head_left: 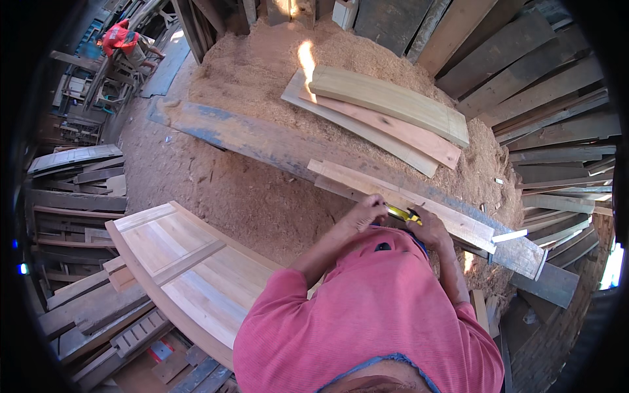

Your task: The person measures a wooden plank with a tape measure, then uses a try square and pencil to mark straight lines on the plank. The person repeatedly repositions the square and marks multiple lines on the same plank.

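In front of my body, my right hand point(430, 229) is closed around a black-and-yellow tape measure point(413, 217). A short length of yellow blade point(396, 211) runs from it toward my left hand point(371, 211), whose fingers are closed at the blade's other end. Just beyond both hands, narrow pale planks point(419, 200) lie along a long, worn blue-grey bench board point(255, 142). Whether the tape touches the planks I cannot tell.
A panelled wooden door point(196, 252) lies at my lower left. Three loose boards point(386, 105) rest on the sawdust heap beyond the bench. Stacked timber leans at right point(557, 124) and lies at left point(78, 200). A person in red point(120, 39) is at far left.
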Motion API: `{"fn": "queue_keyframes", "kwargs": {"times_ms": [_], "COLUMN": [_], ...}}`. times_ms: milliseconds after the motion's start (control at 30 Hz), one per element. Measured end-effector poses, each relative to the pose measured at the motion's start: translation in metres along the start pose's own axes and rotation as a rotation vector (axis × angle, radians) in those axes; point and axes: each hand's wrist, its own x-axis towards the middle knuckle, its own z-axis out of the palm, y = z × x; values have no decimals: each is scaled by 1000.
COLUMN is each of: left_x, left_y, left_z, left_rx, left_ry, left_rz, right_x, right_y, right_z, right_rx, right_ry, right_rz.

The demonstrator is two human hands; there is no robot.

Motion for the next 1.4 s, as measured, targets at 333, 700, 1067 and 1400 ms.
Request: {"fn": "queue_keyframes", "kwargs": {"times_ms": [333, 700, 1067, 1400], "left_x": [-1, 0, 13, 15], "left_y": [114, 131, 146, 159], "left_z": [-226, -206, -202, -202], "left_rx": [156, 1491, 1521, 1505], "left_ry": [535, 684, 456, 384], "left_rz": [340, 514, 333, 299], "right_x": [-18, 14, 12, 9], "right_y": [114, 87, 88, 90], "right_z": [-35, -4, -3, 2], "right_rx": [-277, -278, -242, -243], "right_ry": [440, 404, 348, 330], "right_rz": [398, 405, 470, 459]}}
